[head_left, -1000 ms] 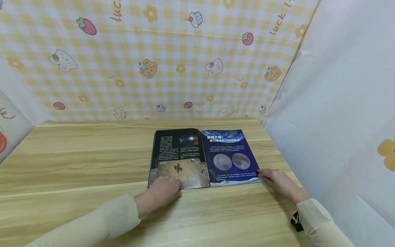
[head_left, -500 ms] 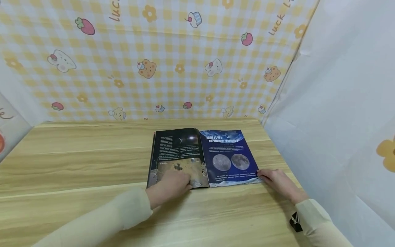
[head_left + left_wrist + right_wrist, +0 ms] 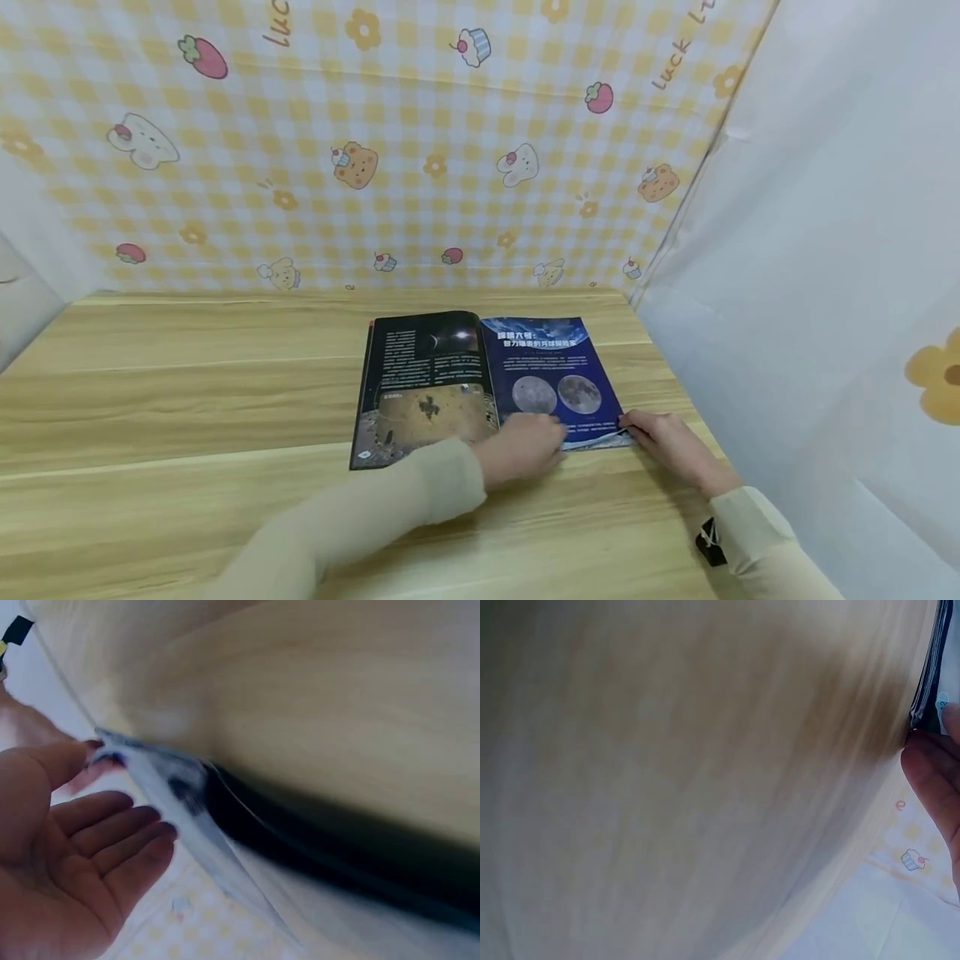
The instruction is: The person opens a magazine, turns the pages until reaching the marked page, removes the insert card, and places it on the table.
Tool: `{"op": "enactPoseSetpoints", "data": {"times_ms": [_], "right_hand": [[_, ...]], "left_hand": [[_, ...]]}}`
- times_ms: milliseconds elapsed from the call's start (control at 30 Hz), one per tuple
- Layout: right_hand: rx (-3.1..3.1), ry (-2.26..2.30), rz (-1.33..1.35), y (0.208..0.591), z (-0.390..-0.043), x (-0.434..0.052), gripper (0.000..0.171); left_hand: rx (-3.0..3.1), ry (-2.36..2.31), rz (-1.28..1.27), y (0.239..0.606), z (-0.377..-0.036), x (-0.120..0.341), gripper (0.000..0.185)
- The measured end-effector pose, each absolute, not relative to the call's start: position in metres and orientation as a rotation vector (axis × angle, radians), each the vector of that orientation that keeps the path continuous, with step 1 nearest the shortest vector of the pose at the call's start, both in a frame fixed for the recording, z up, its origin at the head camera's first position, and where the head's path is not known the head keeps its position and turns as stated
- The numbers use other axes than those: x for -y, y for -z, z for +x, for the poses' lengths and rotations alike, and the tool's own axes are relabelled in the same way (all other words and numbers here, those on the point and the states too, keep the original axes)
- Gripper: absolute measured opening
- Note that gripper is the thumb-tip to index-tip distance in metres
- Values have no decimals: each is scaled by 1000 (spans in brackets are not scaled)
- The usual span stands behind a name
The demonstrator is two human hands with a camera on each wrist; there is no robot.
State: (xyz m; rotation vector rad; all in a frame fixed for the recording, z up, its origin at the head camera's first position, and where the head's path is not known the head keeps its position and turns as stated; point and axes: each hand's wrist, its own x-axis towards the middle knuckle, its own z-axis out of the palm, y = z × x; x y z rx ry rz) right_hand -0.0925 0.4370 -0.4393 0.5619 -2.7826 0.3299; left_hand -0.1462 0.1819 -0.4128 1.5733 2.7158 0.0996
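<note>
Left hand (image 3: pixel 525 446) laid over near edge of right page, fingers relaxed and spread, nothing pinched. Right hand (image 3: pixel 663 437) set at near right corner of magazine (image 3: pixel 480 379), fingertips (image 3: pixel 930 769) touching page edges; real pinch cannot be told. Magazine lying open on wooden table (image 3: pixel 187 400), right of centre, near white side curtain (image 3: pixel 810 250).

If page is to be turned: only top sheet should be lifted at corner, spine kept flat by left palm, page swept slowly so glossy paper is not creased.
</note>
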Motion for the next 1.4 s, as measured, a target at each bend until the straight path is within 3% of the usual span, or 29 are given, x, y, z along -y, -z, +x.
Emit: {"op": "enactPoseSetpoints", "data": {"times_ms": [267, 433, 600, 867, 1033, 1200, 1300, 1400], "right_hand": [[2794, -368, 559, 447, -91, -431, 18], [2797, -391, 533, 445, -92, -429, 18], [2809, -403, 539, 440, -94, -432, 18], [2856, -446, 410, 439, -88, -438, 25], [2833, -503, 261, 438, -80, -443, 21], [2745, -406, 408, 439, -78, -444, 12], [2722, -335, 560, 439, -79, -442, 15], [2776, -298, 626, 438, -79, -439, 24]], "left_hand": [[-2832, -33, 1548, 431, -139, -242, 24], [-2859, 20, 1513, 435, -139, -251, 11], [-2888, 46, 1549, 435, -142, -252, 13], [-2862, -10, 1561, 436, -145, -256, 58], [-2830, 6, 1624, 438, -146, -255, 69], [-2880, 60, 1683, 438, -147, -255, 55], [-2899, 102, 1663, 438, -146, -254, 40], [-2893, 167, 1567, 438, -147, -253, 36]]}}
